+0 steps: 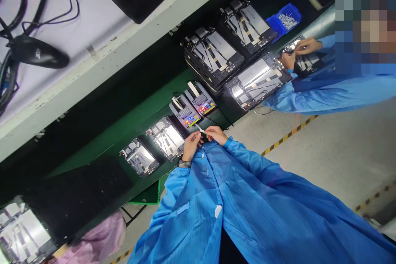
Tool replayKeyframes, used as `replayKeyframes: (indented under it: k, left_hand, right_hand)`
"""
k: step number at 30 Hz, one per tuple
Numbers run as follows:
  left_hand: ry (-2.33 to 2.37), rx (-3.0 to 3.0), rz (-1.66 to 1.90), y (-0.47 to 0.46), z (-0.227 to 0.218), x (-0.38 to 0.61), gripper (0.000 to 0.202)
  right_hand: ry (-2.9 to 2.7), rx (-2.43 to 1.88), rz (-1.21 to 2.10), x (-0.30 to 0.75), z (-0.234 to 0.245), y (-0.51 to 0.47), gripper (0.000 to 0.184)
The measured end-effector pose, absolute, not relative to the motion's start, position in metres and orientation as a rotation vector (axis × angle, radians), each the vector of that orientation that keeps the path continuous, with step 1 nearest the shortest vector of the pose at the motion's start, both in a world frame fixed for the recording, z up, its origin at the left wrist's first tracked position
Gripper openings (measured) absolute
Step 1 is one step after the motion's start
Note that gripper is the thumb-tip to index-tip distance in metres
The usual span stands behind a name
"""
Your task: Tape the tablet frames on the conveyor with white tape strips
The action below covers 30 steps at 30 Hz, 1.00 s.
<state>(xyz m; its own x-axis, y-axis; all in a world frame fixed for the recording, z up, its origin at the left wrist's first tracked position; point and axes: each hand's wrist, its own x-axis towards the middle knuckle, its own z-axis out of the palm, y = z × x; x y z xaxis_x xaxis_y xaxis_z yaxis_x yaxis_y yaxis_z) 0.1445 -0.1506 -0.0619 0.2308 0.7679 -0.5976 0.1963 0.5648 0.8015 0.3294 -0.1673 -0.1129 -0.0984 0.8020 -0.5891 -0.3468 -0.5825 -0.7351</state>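
My left hand (191, 146) and my right hand (217, 135) are close together at the bench's front edge. Between their pinched fingertips is a small white strip (202, 130). Just beyond my fingers stand two grey tape dispensers, a left one (185, 112) and a right one (200, 99), each with lit displays, coloured buttons and a white roll. To the left of my left hand lies an opened tablet-like device (167, 138) with a silver battery and dark flat cables. Another such device (140, 157) rests farther left.
Stacks of opened devices (213, 55) stand at the back right, near a blue bin (286, 18) of small white pieces. At the right, a co-worker's hands (297, 51) handle another device. A pale shelf (93, 53) with a black mouse (38, 51) overhangs the green bench.
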Motion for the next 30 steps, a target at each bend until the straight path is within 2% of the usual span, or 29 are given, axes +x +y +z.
replayKeyframes:
  k: [4,11,14,17,19,30]
  left_hand:
    - [1.343,0.936,0.563,-0.146,-0.059,0.154,0.04]
    - [1.34,0.887,0.57,-0.148,-0.062,0.155,0.046]
    - [1.418,0.877,0.641,-0.146,-0.062,0.146,0.044]
    - [1.479,0.858,0.672,-0.147,-0.064,0.136,0.043]
    - [1.495,0.847,0.671,-0.149,-0.066,0.13,0.043]
    - [1.477,0.841,0.64,-0.154,-0.064,0.122,0.041]
  right_hand:
    - [-0.701,-1.305,1.821,0.32,-0.094,-0.169,0.036]
    - [-0.905,-1.355,1.81,0.323,-0.084,-0.165,0.04]
    - [-1.209,-1.676,1.487,0.342,-0.079,-0.153,0.038]
    - [-1.528,-2.073,0.896,0.369,-0.075,-0.129,0.057]
    - [-1.718,-2.197,0.711,0.383,-0.074,-0.114,0.067]
    - [-2.082,-2.225,0.605,0.395,-0.079,-0.105,0.075]
